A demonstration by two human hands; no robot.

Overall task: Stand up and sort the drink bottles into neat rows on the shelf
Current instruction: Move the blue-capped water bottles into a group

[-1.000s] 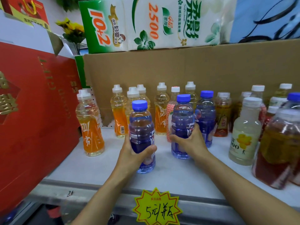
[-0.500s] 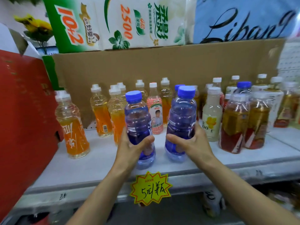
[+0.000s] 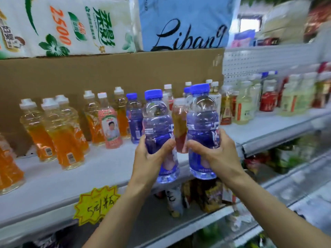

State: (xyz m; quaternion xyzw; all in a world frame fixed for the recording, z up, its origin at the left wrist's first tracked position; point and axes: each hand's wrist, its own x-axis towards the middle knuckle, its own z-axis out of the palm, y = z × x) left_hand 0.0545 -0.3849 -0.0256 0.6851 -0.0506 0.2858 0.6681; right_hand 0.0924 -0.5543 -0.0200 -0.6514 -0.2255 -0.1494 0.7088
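Note:
My left hand (image 3: 150,158) grips a purple drink bottle with a blue cap (image 3: 156,120), lifted off the white shelf (image 3: 53,181). My right hand (image 3: 216,154) grips a second purple blue-capped bottle (image 3: 203,111), also held in the air in front of the shelf edge. Both bottles are upright and side by side. A third purple bottle (image 3: 134,117) stands on the shelf behind them. Orange drink bottles with white caps (image 3: 62,133) stand in a loose group at the left, next to a pink-labelled bottle (image 3: 110,126).
Brown tea bottles (image 3: 180,126) and pale and red bottles (image 3: 245,104) crowd the shelf's right side. A cardboard sheet (image 3: 107,72) backs the shelf. A yellow price tag (image 3: 95,204) hangs from the front rail. Lower shelves hold packaged goods.
Both hands have lifted the two purple bottles off the shelf and carried them rightward. The view has swung to the right along the shelf.

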